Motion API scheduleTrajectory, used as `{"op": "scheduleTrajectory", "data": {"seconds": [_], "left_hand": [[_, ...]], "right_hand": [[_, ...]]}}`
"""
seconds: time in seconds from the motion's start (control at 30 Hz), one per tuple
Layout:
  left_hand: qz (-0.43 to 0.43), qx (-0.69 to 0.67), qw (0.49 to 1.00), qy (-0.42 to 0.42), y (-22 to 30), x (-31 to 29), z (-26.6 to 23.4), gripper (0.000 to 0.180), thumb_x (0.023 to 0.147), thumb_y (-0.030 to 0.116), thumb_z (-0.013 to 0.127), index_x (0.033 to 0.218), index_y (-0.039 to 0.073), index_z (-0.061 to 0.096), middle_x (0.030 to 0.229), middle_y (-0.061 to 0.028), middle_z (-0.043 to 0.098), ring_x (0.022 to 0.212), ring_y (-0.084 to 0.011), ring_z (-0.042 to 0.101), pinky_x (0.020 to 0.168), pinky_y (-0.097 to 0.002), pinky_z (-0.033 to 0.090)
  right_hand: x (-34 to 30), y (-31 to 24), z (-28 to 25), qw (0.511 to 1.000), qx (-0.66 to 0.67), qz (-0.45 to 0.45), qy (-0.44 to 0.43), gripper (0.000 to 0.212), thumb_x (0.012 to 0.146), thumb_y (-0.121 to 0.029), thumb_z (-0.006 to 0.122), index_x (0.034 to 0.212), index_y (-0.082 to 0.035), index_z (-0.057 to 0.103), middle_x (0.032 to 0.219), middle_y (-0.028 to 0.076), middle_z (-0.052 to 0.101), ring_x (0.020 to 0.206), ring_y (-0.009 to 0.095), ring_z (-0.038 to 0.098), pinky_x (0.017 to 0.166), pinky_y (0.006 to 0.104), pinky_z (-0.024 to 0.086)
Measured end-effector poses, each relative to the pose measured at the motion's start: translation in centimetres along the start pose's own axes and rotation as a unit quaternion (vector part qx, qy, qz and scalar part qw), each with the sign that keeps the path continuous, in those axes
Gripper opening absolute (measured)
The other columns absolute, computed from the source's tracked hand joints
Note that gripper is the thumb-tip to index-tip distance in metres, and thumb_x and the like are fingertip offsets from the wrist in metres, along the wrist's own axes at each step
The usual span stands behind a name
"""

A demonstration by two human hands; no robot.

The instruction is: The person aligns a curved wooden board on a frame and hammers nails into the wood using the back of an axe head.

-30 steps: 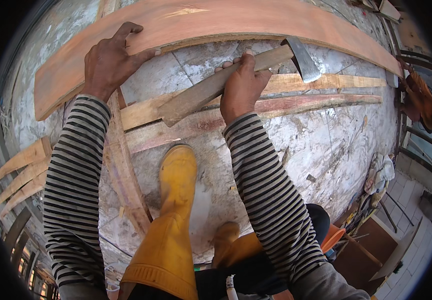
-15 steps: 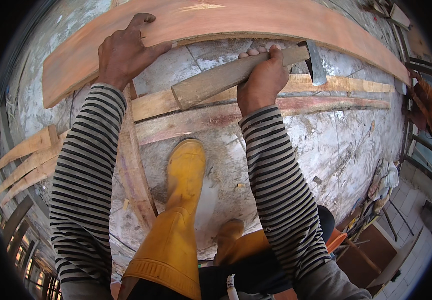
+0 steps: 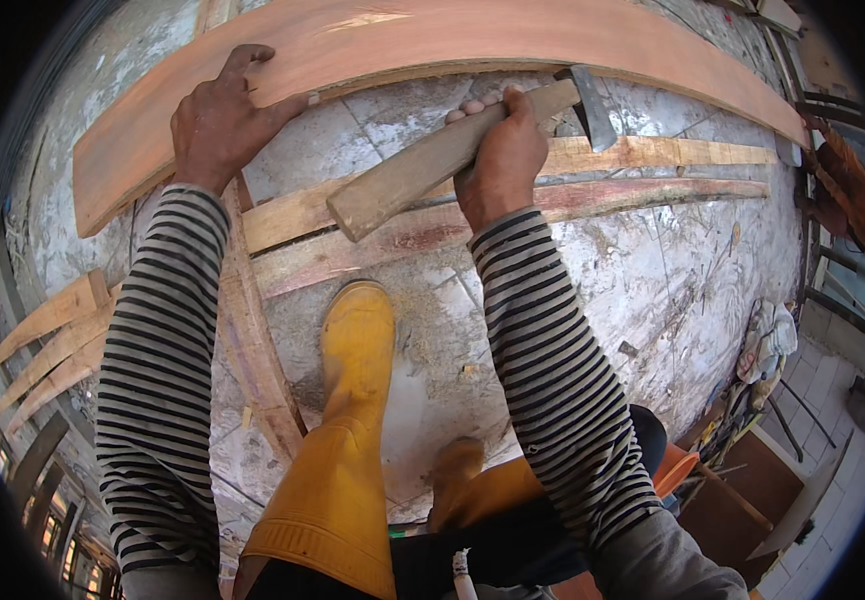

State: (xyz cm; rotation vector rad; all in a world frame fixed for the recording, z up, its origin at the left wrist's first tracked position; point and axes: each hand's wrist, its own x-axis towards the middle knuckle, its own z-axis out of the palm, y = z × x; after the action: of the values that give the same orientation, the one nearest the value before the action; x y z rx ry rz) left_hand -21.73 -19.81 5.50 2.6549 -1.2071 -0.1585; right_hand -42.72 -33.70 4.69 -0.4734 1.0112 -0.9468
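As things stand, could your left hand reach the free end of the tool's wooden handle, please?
Probably yes. The left hand rests on the long reddish plank, and the wooden handle's free end lies just to its right with only bare floor between. The right hand grips further up, near the metal head.

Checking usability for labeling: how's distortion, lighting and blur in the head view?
Head view: strong fisheye, the long plank bows and black corners vignette; soft even daylight, no hard shadows or glare; left hand, right hand and hatchet look sharp, rim detail smears.
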Motion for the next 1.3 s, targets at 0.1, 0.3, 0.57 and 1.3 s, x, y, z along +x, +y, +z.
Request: {"op": "scheduleTrajectory", "data": {"seconds": [0.1, 0.3, 0.57, 1.3], "left_hand": [[-0.024, -0.01, 1.0, -0.01, -1.0, -0.2, -0.5, 0.069, 0.078, 0.058, 0.081, 0.135, 0.026, 0.059, 0.091, -0.0146, 0.074, 0.088, -0.0293, 0.074, 0.08, -0.0419, 0.057], [-0.045, -0.02, 0.999, -0.02, -0.2, -0.3, -1.3, 0.067, 0.078, 0.05, 0.084, 0.134, 0.024, 0.059, 0.093, -0.0139, 0.075, 0.089, -0.0286, 0.075, 0.079, -0.0409, 0.058], [-0.037, -0.05, 0.998, -0.021, 0.2, -0.3, -0.2, 0.07, 0.077, 0.049, 0.085, 0.136, 0.023, 0.058, 0.096, -0.0151, 0.075, 0.091, -0.0302, 0.074, 0.081, -0.0416, 0.058], [-0.118, -0.667, 0.694, -0.241, 8.7, -16.8, 2.4, 0.088, 0.102, 0.076, 0.026, 0.138, 0.001, 0.054, 0.083, -0.0021, 0.052, 0.076, -0.0103, 0.048, 0.07, -0.0285, 0.044]], "right_hand": [[-3.6, -1.5, -3.3, 0.992, -0.124, 0.032, -0.003, 0.022, 0.102, -0.025, 0.06, 0.104, -0.004, 0.052, 0.081, 0.006, 0.058, 0.064, 0.017, 0.06, 0.058, 0.0347, 0.057], [-11.4, -2.9, -15.7, 0.857, -0.507, 0.092, -0.006, 0.043, 0.094, -0.029, 0.073, 0.113, 0.006, 0.057, 0.085, 0.015, 0.07, 0.067, 0.02, 0.069, 0.062, 0.0354, 0.057], [-11.9, -2.4, -20.1, 0.699, -0.713, 0.046, -0.03, 0.069, 0.093, -0.049, 0.069, 0.131, 0.007, 0.051, 0.114, 0.03, 0.063, 0.107, 0.041, 0.065, 0.091, 0.0445, 0.053], [-11.9, -3.0, -6.1, 0.768, -0.518, -0.035, -0.376, 0.026, 0.094, -0.007, 0.074, 0.119, -0.002, 0.068, 0.098, 0.009, 0.069, 0.084, 0.017, 0.065, 0.074, 0.0281, 0.054]]}}
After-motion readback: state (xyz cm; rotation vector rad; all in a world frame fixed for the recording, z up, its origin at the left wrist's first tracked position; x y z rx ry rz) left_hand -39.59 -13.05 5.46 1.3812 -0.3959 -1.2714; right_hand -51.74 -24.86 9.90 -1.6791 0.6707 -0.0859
